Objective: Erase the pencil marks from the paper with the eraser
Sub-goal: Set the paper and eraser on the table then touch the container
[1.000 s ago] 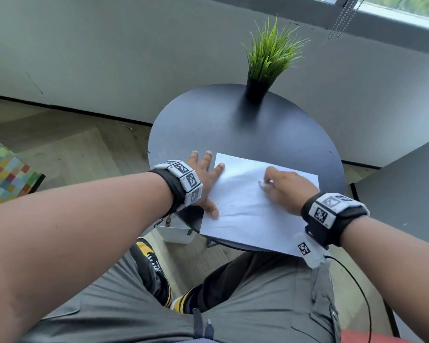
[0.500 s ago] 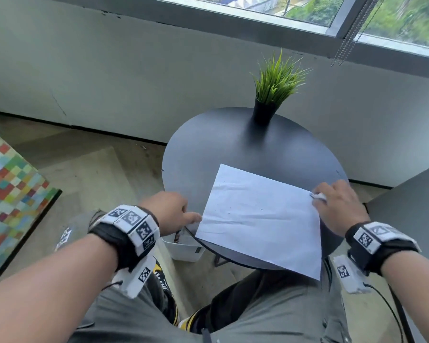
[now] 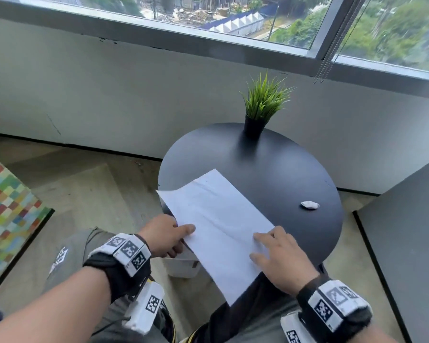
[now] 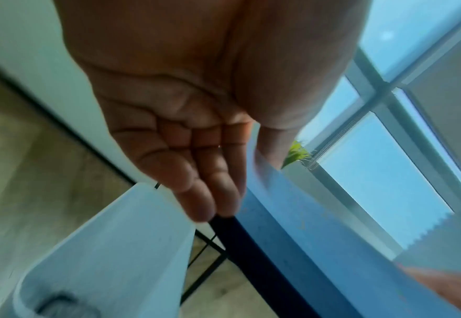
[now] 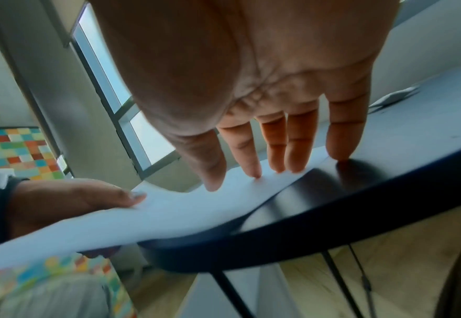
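The white paper [image 3: 216, 224] lies askew on the round black table [image 3: 270, 169], its near corner hanging past the rim. My left hand [image 3: 183, 236] pinches the sheet's left edge, thumb on top and fingers [image 4: 210, 189] underneath. Fingers straight, my right hand [image 3: 260, 246] presses on the paper's right edge; the right wrist view shows the fingertips [image 5: 254, 170] touching the sheet [image 5: 169, 210]. The white eraser [image 3: 309, 204] sits alone on the table's right side, apart from both hands. I cannot make out any pencil marks.
A potted grass plant [image 3: 263, 102] stands at the table's far edge. A white bin [image 3: 181, 266] sits on the floor under the near-left rim. A grey panel [image 3: 406, 243] rises at the right, and a multicoloured checked mat [image 3: 8, 214] lies at the left.
My right hand let go of the eraser, which now lies on the table's right. My left hand came back and took the paper's left edge. The sheet has turned and slid towards me.
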Demonstrator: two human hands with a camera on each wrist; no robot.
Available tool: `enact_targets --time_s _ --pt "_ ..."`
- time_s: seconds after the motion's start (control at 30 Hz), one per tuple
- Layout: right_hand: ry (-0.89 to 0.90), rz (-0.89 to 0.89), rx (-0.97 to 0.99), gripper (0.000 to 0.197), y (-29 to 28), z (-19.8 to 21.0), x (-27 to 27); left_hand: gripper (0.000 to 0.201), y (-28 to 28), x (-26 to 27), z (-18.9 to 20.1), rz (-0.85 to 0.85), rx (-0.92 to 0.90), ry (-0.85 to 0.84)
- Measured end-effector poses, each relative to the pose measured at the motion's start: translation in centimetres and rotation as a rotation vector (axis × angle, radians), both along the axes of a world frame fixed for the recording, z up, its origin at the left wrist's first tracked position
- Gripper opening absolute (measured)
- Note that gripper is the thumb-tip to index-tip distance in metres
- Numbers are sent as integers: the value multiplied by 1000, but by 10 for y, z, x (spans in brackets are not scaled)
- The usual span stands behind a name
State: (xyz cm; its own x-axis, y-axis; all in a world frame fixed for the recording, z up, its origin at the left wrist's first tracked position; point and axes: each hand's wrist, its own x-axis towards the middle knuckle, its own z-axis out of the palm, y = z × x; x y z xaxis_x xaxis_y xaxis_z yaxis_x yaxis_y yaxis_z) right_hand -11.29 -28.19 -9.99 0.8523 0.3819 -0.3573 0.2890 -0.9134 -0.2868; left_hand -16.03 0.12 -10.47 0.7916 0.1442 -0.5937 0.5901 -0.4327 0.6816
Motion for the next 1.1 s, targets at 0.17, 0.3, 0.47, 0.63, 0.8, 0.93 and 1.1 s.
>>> enact_targets --time_s 0.17,0.3,0.47,0.63,0.8,0.93,1.1 --pt "161 -200 392 34 4 28 7 17 7 25 25 16 223 -299" --pt "-64 -363 568 49 -5 61 43 10 7 48 63 54 -48 -513" --pt "-66 -350 811 60 -23 99 80 18 2 64 101 41 -417 -659" --pt "-183 -136 1025 11 -14 130 81 15 -3 70 121 125 -483 -776" --pt "-196 -192 977 19 -11 100 79 21 -6 66 100 141 -325 -743" --pt "-152 -220 799 11 -14 74 75 28 -10 62 83 20 -129 -628" --pt "-168 -193 966 15 -11 87 79 11 -9 69 92 76 -194 -745"
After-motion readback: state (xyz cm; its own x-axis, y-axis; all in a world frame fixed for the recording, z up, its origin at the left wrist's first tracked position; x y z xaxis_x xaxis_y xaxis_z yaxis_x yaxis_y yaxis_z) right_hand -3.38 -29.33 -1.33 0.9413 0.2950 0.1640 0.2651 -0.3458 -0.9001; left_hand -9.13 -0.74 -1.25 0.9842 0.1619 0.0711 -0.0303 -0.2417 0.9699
